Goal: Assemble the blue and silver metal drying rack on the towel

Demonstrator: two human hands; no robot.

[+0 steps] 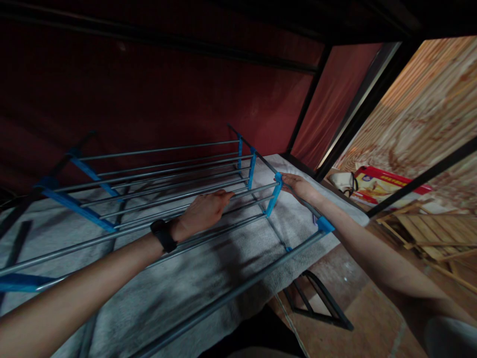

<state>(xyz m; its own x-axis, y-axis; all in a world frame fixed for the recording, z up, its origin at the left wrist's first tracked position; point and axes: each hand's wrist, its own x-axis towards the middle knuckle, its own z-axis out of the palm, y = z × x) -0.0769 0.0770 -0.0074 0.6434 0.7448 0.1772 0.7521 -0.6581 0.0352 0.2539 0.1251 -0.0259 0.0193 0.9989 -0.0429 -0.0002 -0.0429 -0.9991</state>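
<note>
Left forearm (93, 293) is closest to the cam, at 8 o'clock, black watch (163, 236) on the wrist. Left hand (204, 211), just off center toward 8, has its fingers curled round a rod (257, 188). Right hand (298, 188) is out at 3, fingers pinching a blue joint (278, 177). Rack (252, 171) spreads from 9 to 4 over a white cloth (298, 233).

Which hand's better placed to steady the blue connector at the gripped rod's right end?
Likely the right hand: its fingers are at that blue connector. The left hand appears closed on the metal rod, farther away.
</note>
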